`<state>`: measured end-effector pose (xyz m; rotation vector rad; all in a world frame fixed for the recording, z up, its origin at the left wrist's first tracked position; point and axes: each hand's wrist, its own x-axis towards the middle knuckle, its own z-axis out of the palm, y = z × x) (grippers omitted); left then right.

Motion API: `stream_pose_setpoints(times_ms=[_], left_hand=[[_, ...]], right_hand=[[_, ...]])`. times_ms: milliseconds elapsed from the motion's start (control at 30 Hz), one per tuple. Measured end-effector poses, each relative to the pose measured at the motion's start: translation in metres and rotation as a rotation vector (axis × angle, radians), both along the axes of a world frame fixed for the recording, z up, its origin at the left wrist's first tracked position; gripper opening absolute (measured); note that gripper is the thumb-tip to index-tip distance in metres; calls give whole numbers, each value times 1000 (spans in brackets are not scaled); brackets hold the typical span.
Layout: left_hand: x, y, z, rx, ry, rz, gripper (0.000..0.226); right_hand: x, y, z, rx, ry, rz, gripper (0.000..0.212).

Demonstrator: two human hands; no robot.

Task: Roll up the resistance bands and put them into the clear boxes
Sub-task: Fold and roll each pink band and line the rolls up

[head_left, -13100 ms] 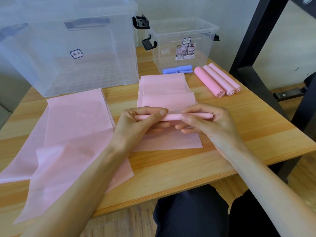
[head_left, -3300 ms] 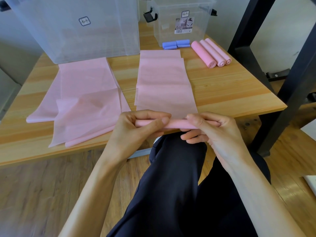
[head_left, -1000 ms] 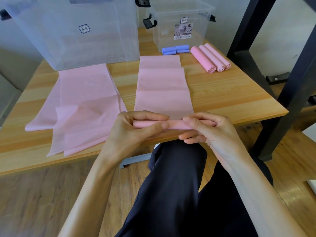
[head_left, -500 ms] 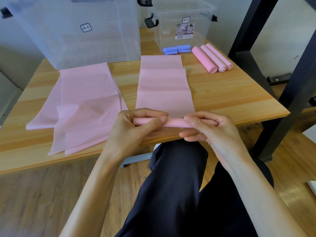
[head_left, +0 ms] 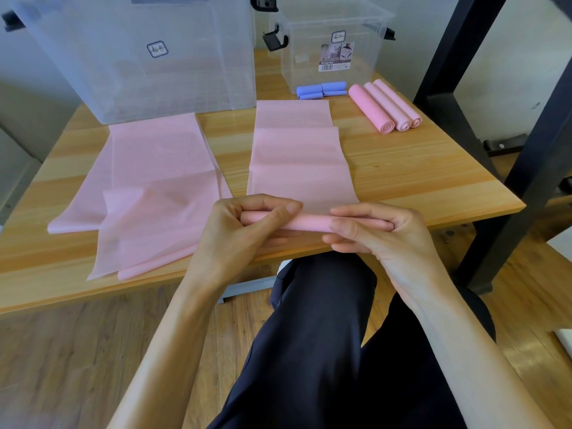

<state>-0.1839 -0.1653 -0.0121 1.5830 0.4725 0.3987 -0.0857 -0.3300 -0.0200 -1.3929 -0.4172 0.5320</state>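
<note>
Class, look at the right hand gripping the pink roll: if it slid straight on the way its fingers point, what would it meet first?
The right hand points leftward along the roll, so it would probably meet the left hand first, since that grips the same roll; depth looks matched.

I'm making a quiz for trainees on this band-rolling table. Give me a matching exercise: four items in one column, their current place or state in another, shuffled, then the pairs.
Items:
1. three pink rolls
2. blue rolls
3. pink band being rolled
4. loose pink band

Places or states:
A. spread flat, left side of the table
B. one end held in both hands
C. side by side, far right of the table
D. just in front of the small clear box

Pairs: 1-C, 2-D, 3-B, 4-A
</note>
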Motion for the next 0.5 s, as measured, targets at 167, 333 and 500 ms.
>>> stream_pose_setpoints(times_ms=[167,333,500], left_hand=[[0,1,-2,-2,-14,-28,18],[1,0,-1,7,-20,22,12],[-2,2,-1,58,-23,-31,22]], right_hand=[[1,2,0,-10,12,-34,25],[1,-1,0,11,4,51,26],[2,0,2,-8,-11,0,22]])
